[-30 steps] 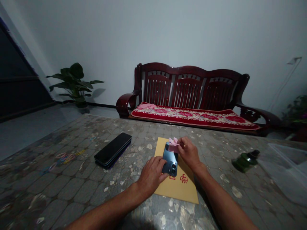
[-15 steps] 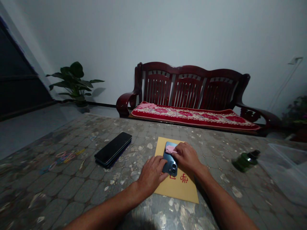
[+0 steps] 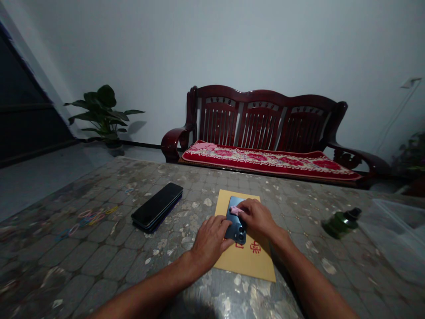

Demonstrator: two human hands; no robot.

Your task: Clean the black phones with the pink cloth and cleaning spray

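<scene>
A blue-grey smartphone (image 3: 234, 227) lies back up on a yellow-brown paper envelope (image 3: 244, 268) with red handwritten characters, its camera end towards me. My left hand (image 3: 210, 238) grips the phone's near left side, fingertips on its back and thumb by the lower edge. Pinched in the fingers of my right hand (image 3: 257, 218) is a small pink cloth (image 3: 235, 211), pressed on the upper part of the phone's back. My right hand hides the phone's right edge.
Left on the patterned tablecloth (image 3: 109, 252) are a stack of dark phones (image 3: 157, 206) and several coloured rubber bands (image 3: 91, 217). A green spray bottle (image 3: 340, 223) and a clear plastic box (image 3: 392, 239) stand right. Beyond the table is a wooden bench (image 3: 259, 119).
The pink cloth has shifted slightly down the phone's back and is bunched smaller under my right fingers. My left hand keeps its place on the phone.
</scene>
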